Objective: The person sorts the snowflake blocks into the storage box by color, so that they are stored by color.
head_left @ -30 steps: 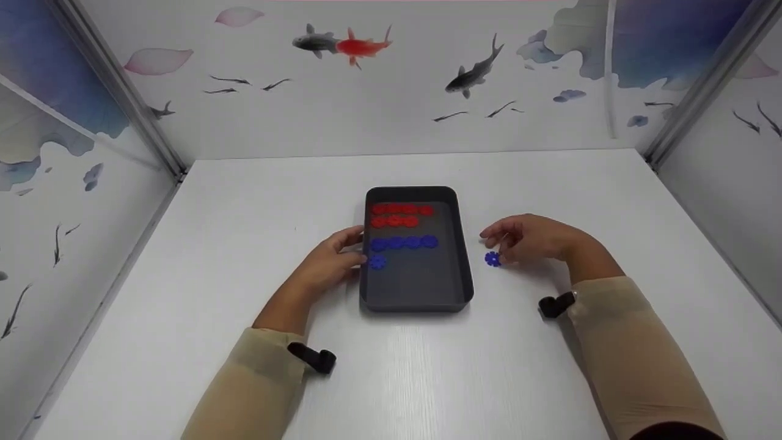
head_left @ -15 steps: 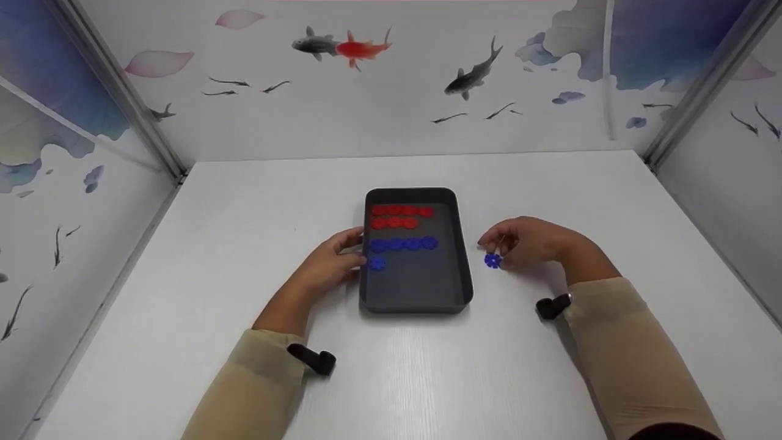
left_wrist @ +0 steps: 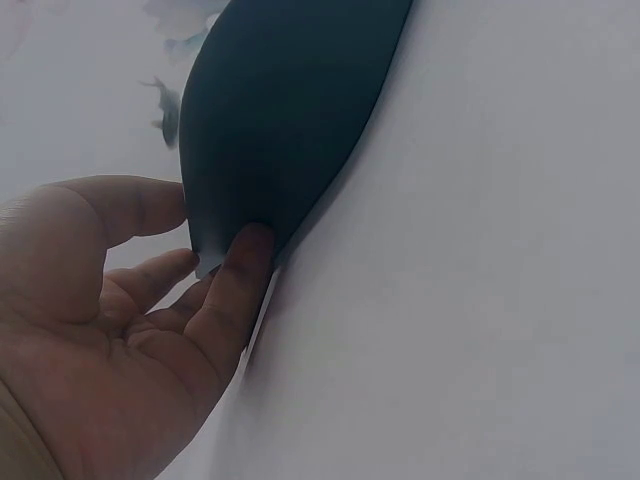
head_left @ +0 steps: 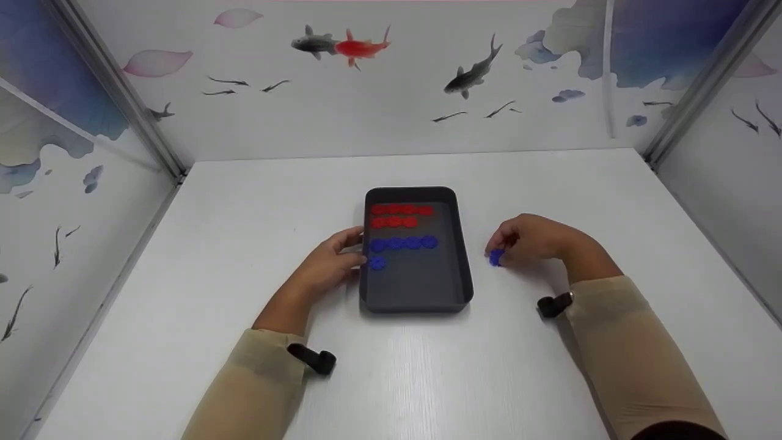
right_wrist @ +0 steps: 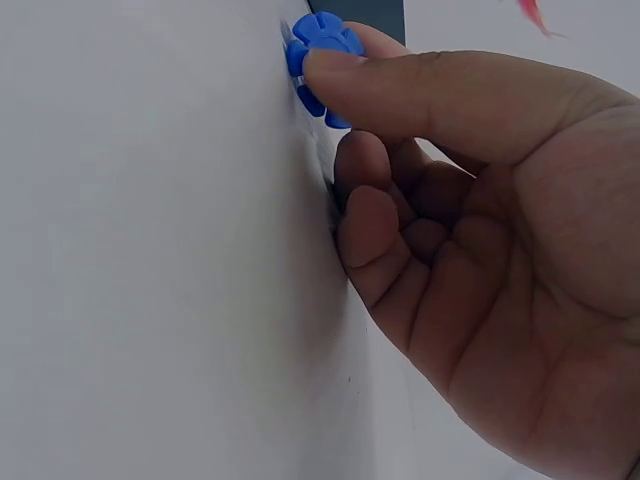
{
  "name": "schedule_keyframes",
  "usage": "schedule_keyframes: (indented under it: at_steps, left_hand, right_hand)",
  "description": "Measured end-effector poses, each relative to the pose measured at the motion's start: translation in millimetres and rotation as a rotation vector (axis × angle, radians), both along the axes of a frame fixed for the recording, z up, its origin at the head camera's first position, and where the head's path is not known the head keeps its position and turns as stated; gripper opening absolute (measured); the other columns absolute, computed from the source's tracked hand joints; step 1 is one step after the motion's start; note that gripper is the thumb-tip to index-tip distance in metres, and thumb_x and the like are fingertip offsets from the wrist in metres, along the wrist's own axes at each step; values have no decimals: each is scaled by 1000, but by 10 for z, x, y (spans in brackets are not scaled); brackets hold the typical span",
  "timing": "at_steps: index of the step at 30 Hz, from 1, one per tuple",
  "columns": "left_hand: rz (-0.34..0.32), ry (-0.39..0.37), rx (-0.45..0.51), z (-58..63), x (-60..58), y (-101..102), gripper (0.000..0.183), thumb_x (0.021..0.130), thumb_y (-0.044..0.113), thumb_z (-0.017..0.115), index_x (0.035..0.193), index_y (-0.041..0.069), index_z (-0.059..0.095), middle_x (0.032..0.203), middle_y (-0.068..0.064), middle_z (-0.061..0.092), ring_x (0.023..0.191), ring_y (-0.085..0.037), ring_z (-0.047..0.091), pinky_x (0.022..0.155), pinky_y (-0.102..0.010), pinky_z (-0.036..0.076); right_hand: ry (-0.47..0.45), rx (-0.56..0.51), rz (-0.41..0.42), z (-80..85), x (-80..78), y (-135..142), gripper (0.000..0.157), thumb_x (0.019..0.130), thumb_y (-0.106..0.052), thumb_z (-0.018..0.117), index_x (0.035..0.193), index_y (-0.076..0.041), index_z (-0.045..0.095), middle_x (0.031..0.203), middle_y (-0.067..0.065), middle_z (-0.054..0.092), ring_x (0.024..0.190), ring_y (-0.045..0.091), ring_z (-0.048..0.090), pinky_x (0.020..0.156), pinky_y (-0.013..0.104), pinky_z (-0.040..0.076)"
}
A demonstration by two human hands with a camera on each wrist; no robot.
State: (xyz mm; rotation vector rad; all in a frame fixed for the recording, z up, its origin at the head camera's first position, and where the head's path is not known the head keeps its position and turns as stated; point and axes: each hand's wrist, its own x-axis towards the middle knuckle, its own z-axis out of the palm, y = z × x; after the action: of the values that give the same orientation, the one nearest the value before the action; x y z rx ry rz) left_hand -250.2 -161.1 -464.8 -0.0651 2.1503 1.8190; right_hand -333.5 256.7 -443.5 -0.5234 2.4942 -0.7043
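A dark grey rectangular tray (head_left: 415,287) stands on the white table. My left hand (head_left: 327,266) touches its left side, and in the left wrist view the fingers (left_wrist: 235,290) lie fairly straight against the outer wall. To the right of the tray, my right hand (head_left: 531,239) pinches a blue notched disc (right_wrist: 328,38) between thumb and forefinger, close to the tabletop. Its other fingers are curled. Inside the tray lie two rows of red discs (head_left: 394,209), a row of blue discs (head_left: 404,243) and a single blue disc (head_left: 377,263) below them at the left wall.
The white tabletop (head_left: 379,379) surrounds the tray. Printed panels with fish and petals rise at the back (head_left: 391,110) and on both sides. Metal corner posts (head_left: 122,85) stand at the left and right rear.
The blue disc beside the right fingers is now pinched and partly covered by them, shifted slightly right. My right fingertips have closed in on it. The left hand and tray have stayed put.
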Motion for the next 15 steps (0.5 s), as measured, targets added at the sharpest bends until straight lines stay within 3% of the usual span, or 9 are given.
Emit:
schedule_keyframes:
  at_steps: [8,15]
  left_hand:
    - [-2,-8,26,-28,8,-1,69,100,7,65,164,20,44,165,-3,48,146,-25,56,118,-47,51]
    - [6,5,19,-21,-8,-6,68,99,7,66,163,20,45,165,-4,48,146,-26,57,118,-48,51]
  right_hand:
    - [-22,-1,-13,46,27,-27,23,95,-13,76,109,-29,84,108,-3,79,99,20,66,87,32,53]
    - [-83,-218,-59,202,35,-169,24,99,-14,74,122,-16,80,114,6,78,100,25,72,91,38,62]
